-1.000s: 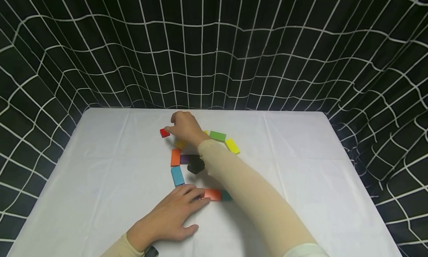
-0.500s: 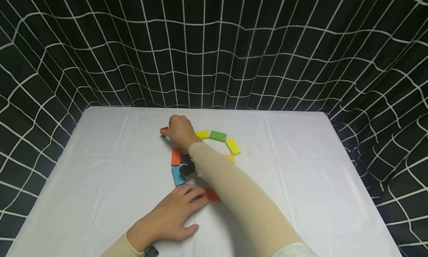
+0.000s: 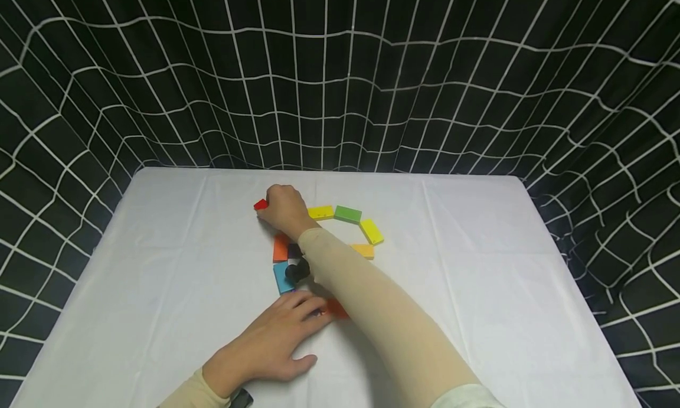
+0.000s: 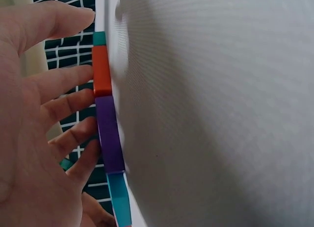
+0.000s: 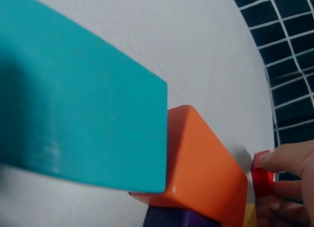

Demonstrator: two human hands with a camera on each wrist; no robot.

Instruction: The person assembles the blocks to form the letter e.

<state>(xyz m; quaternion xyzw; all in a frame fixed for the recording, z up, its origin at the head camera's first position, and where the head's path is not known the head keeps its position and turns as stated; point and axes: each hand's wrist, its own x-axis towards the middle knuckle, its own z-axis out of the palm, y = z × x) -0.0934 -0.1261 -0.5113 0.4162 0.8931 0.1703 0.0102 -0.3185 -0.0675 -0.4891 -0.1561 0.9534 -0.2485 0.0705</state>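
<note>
At the far left of the block outline, my right hand (image 3: 287, 209) pinches a small red block (image 3: 260, 205) between thumb and fingers; the right wrist view also shows the red block (image 5: 261, 180) under the thumb. My left hand (image 3: 276, 337) lies with spread, fairly straight fingers, their tips touching a purple block (image 4: 110, 134) and an orange-red block (image 4: 101, 70). A blue block (image 3: 283, 277) adjoins the purple one. Beyond it stands an orange block (image 3: 280, 248), with a dark purple block (image 3: 293, 251) beside it. My right forearm hides part of the outline.
Further round the outline lie a yellow block (image 3: 321, 212), a green block (image 3: 347, 214), another yellow block (image 3: 371, 231) and an amber block (image 3: 363, 251). White cloth covers the table (image 3: 478, 248). A white net (image 3: 340, 77) over black fabric encloses its back and sides.
My right hand has shifted slightly left and closed in on the red block, which has turned a little. My left hand stays in place.
</note>
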